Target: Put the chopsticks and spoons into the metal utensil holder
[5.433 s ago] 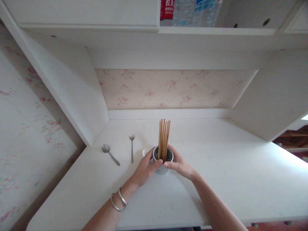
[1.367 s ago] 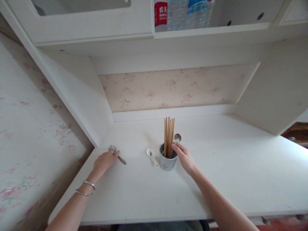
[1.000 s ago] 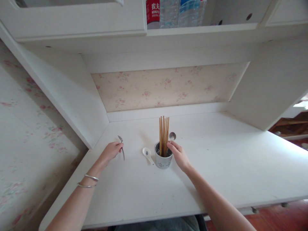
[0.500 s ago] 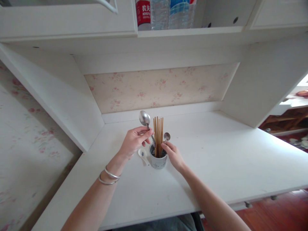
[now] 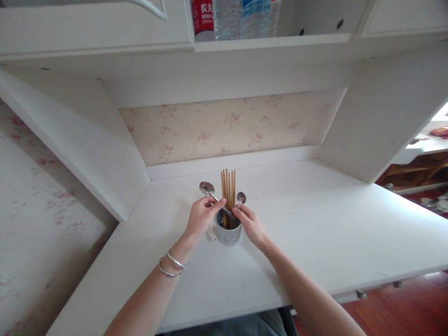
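My left hand (image 5: pixel 202 214) pinches the handle of a large metal spoon (image 5: pixel 207 188). This spoon is tilted, its bowl up to the left and its handle end slanting down across the chopsticks over the holder's mouth. A light grey utensil holder (image 5: pixel 229 237) with small holes stands upright, several wooden chopsticks (image 5: pixel 228 184) in it. At its right rim my right hand (image 5: pixel 252 225) is closed around the handle of a small metal spoon (image 5: pixel 241 198), bowl up; the fingers hide most of that handle. Partly hidden behind my left hand, a white spoon (image 5: pixel 211 233) lies beside the holder.
The white desktop (image 5: pixel 315 224) is enclosed by a floral back panel (image 5: pixel 231 123) and white side panels. Overhead, a shelf (image 5: pixel 273 43) holds plastic bottles (image 5: pixel 227 18) and a red-labelled container (image 5: pixel 203 18). Drawer knobs (image 5: pixel 360 294) show under the front edge.
My left hand has moved slightly right and down, tipping the large spoon from steep to more slanted, its bowl lower. My right hand stays by the holder's rim.
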`<state>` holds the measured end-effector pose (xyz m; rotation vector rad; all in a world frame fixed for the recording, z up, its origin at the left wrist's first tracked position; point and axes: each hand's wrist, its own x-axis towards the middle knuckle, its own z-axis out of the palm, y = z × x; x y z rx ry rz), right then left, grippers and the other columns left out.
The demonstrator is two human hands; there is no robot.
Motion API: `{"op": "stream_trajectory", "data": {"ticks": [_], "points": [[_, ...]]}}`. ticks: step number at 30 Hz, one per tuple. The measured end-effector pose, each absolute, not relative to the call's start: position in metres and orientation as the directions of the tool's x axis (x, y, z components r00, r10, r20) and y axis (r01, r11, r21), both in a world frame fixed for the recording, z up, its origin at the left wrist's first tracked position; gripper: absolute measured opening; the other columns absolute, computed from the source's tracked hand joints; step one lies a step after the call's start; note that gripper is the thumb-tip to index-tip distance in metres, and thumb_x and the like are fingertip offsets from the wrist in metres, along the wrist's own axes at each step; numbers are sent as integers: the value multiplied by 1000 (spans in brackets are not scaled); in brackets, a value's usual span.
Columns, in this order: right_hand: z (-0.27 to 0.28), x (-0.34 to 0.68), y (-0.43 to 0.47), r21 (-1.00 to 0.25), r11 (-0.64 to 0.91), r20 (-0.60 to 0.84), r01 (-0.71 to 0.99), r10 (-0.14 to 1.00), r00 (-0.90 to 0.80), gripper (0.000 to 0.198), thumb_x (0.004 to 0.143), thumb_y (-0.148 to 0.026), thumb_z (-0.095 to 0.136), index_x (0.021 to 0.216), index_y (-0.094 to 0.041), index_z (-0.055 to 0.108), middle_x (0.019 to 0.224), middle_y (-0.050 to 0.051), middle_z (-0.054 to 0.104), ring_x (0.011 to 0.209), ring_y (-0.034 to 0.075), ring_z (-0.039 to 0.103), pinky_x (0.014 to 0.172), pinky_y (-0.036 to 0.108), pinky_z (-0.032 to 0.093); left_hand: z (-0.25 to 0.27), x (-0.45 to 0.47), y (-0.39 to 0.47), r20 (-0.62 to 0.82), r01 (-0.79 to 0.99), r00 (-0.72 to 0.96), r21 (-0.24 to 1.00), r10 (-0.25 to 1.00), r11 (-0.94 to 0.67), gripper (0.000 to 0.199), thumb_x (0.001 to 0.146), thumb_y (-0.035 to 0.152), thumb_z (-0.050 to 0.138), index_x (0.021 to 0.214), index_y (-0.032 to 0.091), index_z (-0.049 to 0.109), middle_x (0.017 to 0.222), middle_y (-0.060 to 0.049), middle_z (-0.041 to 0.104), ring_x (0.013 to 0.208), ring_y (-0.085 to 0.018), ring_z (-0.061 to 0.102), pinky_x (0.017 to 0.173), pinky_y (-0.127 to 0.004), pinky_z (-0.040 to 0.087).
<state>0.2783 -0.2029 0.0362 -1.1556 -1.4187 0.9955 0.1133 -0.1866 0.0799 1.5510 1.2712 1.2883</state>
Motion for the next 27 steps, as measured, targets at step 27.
{"op": "stream_trajectory", "data": {"ticks": [27], "points": [[56,279,-215,-867,450,495,213,730,472,32,89,-40,46,115,-22,48,114,9,54,105,21,52,89,37,41,45,127,-223,183,-43,246,983,952,-178,69,63,31,79,124,20,49,122,-10,60,113,-26,56,101,-41,40]]}}
